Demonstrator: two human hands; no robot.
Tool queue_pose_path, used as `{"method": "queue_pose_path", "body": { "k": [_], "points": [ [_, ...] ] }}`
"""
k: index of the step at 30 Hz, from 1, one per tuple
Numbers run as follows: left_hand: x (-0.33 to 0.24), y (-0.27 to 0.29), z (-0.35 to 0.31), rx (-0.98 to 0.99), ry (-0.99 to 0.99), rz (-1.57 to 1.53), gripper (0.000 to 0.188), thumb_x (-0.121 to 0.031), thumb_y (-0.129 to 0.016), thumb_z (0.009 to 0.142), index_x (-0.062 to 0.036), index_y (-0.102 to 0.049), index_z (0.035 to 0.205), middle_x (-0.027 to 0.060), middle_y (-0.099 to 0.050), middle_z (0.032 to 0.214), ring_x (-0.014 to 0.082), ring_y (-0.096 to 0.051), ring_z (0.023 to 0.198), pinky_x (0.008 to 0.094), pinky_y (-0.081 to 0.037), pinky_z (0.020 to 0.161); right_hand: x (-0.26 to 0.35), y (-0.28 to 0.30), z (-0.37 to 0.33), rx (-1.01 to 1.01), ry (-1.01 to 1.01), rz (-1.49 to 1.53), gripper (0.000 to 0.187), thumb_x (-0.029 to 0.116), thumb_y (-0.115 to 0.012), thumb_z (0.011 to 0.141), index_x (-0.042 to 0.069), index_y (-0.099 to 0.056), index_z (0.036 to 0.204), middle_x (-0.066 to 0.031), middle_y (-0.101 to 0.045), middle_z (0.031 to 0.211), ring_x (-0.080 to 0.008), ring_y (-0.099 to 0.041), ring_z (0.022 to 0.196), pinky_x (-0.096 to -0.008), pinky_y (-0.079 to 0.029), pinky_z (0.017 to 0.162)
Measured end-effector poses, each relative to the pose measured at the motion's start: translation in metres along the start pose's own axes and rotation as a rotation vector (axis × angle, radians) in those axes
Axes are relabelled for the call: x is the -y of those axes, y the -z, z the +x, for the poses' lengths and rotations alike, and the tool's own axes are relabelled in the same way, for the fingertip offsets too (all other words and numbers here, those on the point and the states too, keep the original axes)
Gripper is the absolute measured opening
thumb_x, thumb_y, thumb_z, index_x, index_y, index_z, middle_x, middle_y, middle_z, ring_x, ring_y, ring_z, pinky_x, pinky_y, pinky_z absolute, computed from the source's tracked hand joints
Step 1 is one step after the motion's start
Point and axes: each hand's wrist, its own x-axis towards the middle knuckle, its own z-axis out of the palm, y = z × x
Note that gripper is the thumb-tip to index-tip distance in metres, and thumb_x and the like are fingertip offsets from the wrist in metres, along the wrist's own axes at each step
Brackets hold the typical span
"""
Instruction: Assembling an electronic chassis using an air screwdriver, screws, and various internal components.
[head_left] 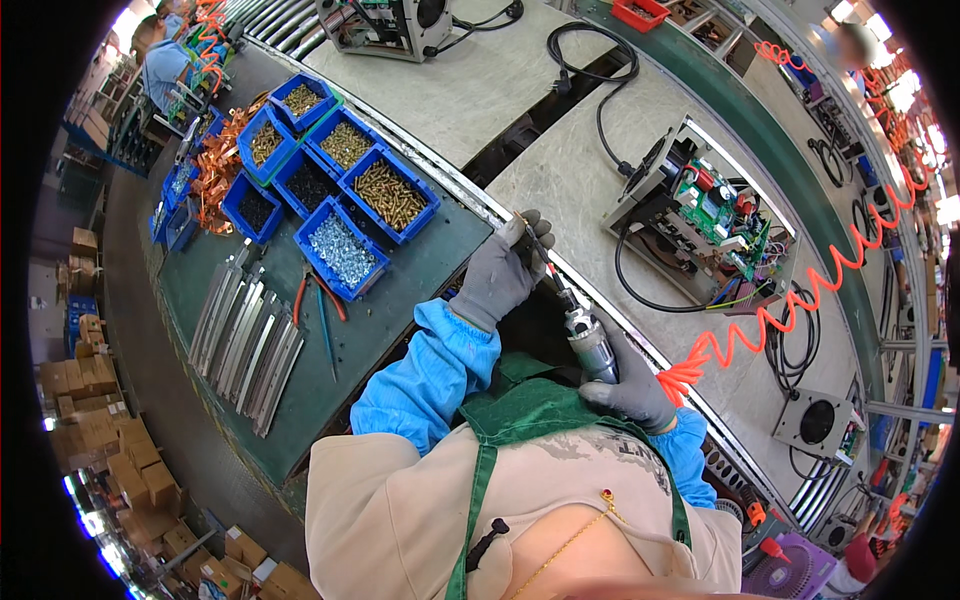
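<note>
My right hand (640, 385), in a grey glove, grips the body of a silver air screwdriver (590, 345) whose long bit points up and away to the left. At the far end of that bit, the curled fingers of my left hand (500, 275), also gloved in grey, close around the tip. What they pinch there is too small to make out. Both hands are in front of my green apron (530, 412), beside the workbench edge. An orange coiled air hose (760, 325) runs off to the right from beside my right hand.
On the left bench, blue bins hold brass screws (388, 195), silver screws (342, 250) and black screws (255, 210). Metal strips (245, 345), red-handled pliers (300, 300) and copper-coloured parts (215, 170) lie around them. An opened machine with a green circuit board (715, 205) stands right, its black cable (620, 260) trailing.
</note>
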Motion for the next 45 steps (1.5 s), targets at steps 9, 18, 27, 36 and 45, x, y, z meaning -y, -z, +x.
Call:
{"method": "queue_pose_path", "body": {
  "k": [9,18,27,36,45],
  "points": [
    [-0.012,0.008,-0.011,-0.054,-0.049,0.274,0.03,-0.025,-0.052,0.097,-0.0049,-0.056,0.119,0.0081,-0.064,0.108,0.0196,-0.064,0.097,0.0259,-0.053,0.075,0.004,-0.006,0.003,0.043,-0.026,0.048,0.106,0.01,-0.076,0.06,0.01,-0.019,0.15,-0.0058,-0.052,0.109,-0.0144,-0.054,0.078,-0.0286,-0.047,0.065],
    [-0.025,0.004,-0.028,-0.206,-0.278,0.34,0.03,-0.031,-0.055,0.095,-0.0036,-0.064,0.105,0.0057,-0.066,0.095,0.0153,-0.064,0.089,0.0289,-0.053,0.076,0.013,-0.021,0.022,0.142,-0.206,0.199,0.101,0.005,-0.071,0.062,0.011,-0.021,0.15,-0.0091,-0.055,0.099,-0.016,-0.057,0.072,-0.0285,-0.05,0.061],
    [-0.174,0.118,-0.184,-1.313,-1.126,1.604,0.026,-0.015,-0.057,0.086,-0.0033,-0.063,0.108,0.0146,-0.064,0.102,0.0285,-0.061,0.096,0.0378,-0.048,0.086,0.036,-0.042,0.051,0.149,-0.211,0.154,0.102,0.02,-0.075,0.062,0.01,-0.02,0.148,-0.0091,-0.055,0.078,-0.0169,-0.059,0.062,-0.0272,-0.051,0.053],
    [-0.241,0.195,-0.259,-1.827,-0.192,2.193,0.027,-0.028,-0.063,0.082,-0.0156,-0.06,0.106,0.0078,-0.055,0.119,0.03,-0.055,0.107,0.0439,-0.045,0.088,0.031,-0.038,0.059,0.116,-0.218,0.145,0.098,0.014,-0.07,0.065,0.01,-0.019,0.148,-0.0089,-0.056,0.076,-0.016,-0.058,0.06,-0.0267,-0.05,0.053],
    [-0.264,0.128,-0.244,-1.574,-0.015,2.306,0.059,-0.033,-0.069,0.073,-0.0244,-0.054,0.129,0.0095,-0.049,0.126,0.0306,-0.047,0.118,0.0454,-0.043,0.096,0.031,-0.042,0.06,0.117,-0.251,0.117,0.098,0.012,-0.068,0.064,0.01,-0.02,0.149,-0.0083,-0.055,0.078,-0.015,-0.055,0.059,-0.0267,-0.047,0.053]
  ]
}}
